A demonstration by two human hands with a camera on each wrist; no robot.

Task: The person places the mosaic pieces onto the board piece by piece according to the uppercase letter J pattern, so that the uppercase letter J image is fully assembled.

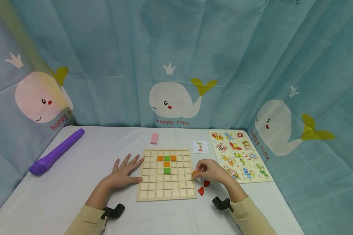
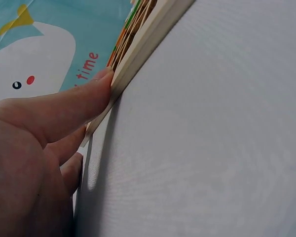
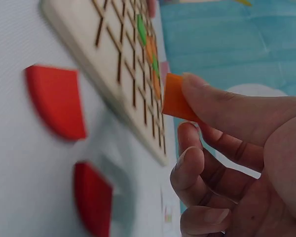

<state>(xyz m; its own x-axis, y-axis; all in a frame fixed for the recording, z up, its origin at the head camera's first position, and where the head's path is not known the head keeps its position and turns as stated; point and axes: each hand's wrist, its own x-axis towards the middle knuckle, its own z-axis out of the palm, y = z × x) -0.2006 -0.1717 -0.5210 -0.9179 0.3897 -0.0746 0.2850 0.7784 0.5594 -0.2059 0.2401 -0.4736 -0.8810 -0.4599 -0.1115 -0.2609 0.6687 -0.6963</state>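
Observation:
A wooden grid board (image 1: 153, 192) lies on the white table, with several orange and green square tiles in its upper cells forming a T shape. My left hand (image 1: 124, 174) rests at the board's left edge, fingers spread and thumb touching the rim. Between thumb and fingers, my right hand (image 1: 210, 170) pinches an orange square tile (image 3: 177, 97) just off the board's right edge. Below that hand, two red quarter-circle pieces (image 3: 59, 101) lie on the table. A small pattern card (image 1: 200, 147) sits beyond the board's upper right corner.
An animal puzzle board (image 1: 219, 155) lies at the right. A pink block (image 1: 154, 138) stands behind the grid board, and a purple stick-like object (image 1: 58, 151) lies at the far left. A blue whale-print curtain (image 1: 114, 98) encloses the table.

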